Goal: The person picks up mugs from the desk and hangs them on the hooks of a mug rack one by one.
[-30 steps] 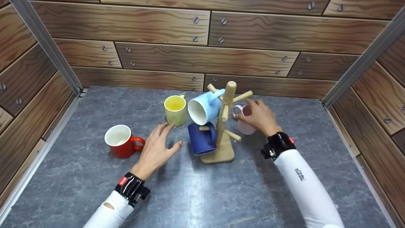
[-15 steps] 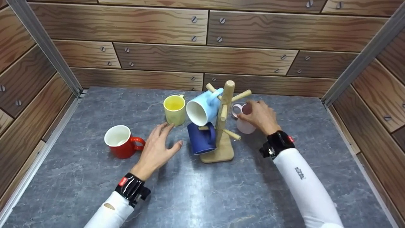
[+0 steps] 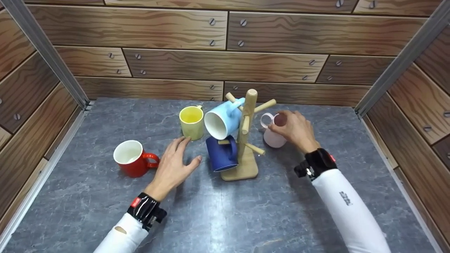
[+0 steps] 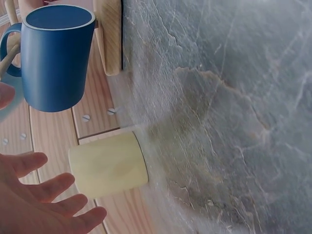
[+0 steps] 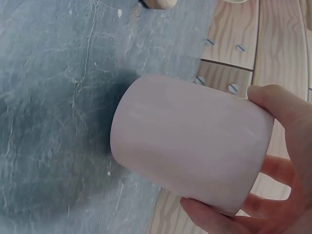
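Note:
My right hand [image 3: 298, 130] grips a pale pink mug [image 3: 274, 138] by its rim, thumb on one side and fingers on the other. In the right wrist view the mug [image 5: 190, 141] leans slightly, its base close to the tabletop; whether it touches cannot be told. Its handle points toward the wooden mug tree [image 3: 250, 109]. On the tree's left pegs hang a light blue mug [image 3: 226, 117] and, below it, a dark blue mug [image 3: 220, 154]. My left hand [image 3: 171, 170] holds nothing, fingers spread, between a red mug [image 3: 135, 166] and a yellow mug [image 3: 192, 127].
Bare pegs stick out from the tree, one at upper right [image 3: 266, 105] and one at lower right [image 3: 255, 149]. The grey marbled tabletop [image 3: 211, 221] is enclosed by wood-patterned walls [image 3: 175, 63] at the back and sides.
The pink mug has turned and shifted slightly in my right hand, its handle now rising higher. The right wrist has swung outward to the right. My left hand stays nearly still.

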### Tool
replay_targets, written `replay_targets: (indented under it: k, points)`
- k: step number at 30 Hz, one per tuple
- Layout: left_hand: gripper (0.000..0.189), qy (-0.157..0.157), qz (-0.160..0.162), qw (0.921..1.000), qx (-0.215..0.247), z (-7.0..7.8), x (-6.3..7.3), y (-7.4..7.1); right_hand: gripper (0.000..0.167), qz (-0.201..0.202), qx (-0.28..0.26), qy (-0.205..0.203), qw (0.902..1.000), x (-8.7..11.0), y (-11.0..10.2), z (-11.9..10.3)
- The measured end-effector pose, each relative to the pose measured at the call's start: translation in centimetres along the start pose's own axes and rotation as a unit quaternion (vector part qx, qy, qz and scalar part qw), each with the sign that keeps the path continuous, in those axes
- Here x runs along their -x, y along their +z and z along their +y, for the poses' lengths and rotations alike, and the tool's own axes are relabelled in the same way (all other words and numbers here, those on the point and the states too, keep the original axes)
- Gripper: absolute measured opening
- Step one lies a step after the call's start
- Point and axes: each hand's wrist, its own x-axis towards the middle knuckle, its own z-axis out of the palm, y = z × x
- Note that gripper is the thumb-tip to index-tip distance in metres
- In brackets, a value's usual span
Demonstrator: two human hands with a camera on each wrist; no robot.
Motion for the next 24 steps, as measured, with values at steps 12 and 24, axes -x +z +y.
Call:
replay_targets:
  k: [12, 24]
  points:
    - [0.075, 0.01, 0.007, 0.9999, 0.005, 0.2, 0.0, 0.3, 0.069, 0.058, -0.041, -0.019, 0.9973, 3.3, -1.5, 1.6]
    - [0.072, 0.01, 0.008, 0.9998, 0.016, 0.4, 0.3, 0.3, 0.061, 0.089, -0.074, -0.03, 0.9928, 7.3, -2.3, 2.2]
